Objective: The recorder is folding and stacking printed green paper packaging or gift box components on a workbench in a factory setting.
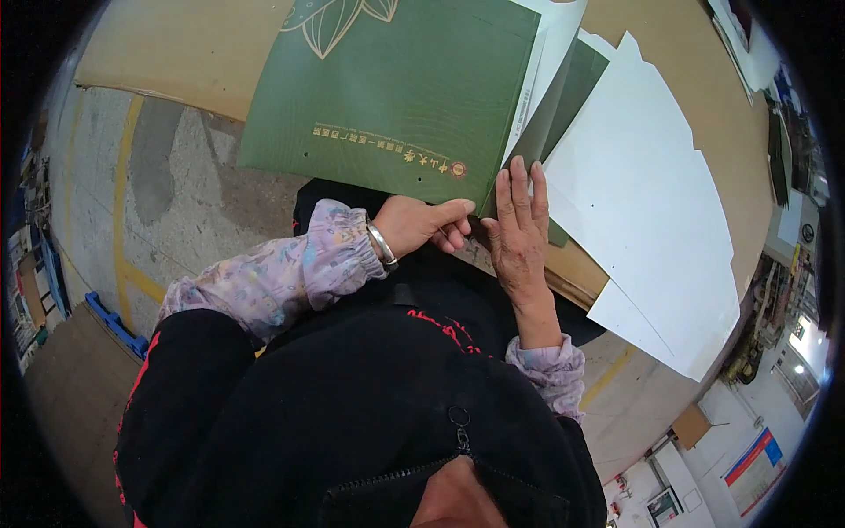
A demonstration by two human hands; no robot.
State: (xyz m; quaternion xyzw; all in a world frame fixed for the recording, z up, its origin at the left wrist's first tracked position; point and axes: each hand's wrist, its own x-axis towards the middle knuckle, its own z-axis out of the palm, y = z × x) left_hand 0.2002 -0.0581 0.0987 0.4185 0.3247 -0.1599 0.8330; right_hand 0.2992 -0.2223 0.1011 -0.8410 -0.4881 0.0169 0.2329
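Note:
A large green printed folder point(378, 97) with gold lettering and a leaf drawing lies at the table's edge, its printing upside down to me. My left hand point(414, 226) pinches its near edge close to the lower right corner, thumb on top and fingers curled below. Flat against the folder's raised dark flap point(534, 132) rests my right hand point(519, 224), fingers stretched out and side by side. White paper point(559, 44) shows between the cover and that flap. To the right, white die-cut card sheets point(651, 202) overlap, with notched outer edges.
Brown board point(167, 53) covers the table, and its near edge runs in front of me. More printed sheets point(744, 44) lie at the far right. The grey floor point(158, 167) has yellow lines. A blue plastic piece point(114, 324) is at the lower left.

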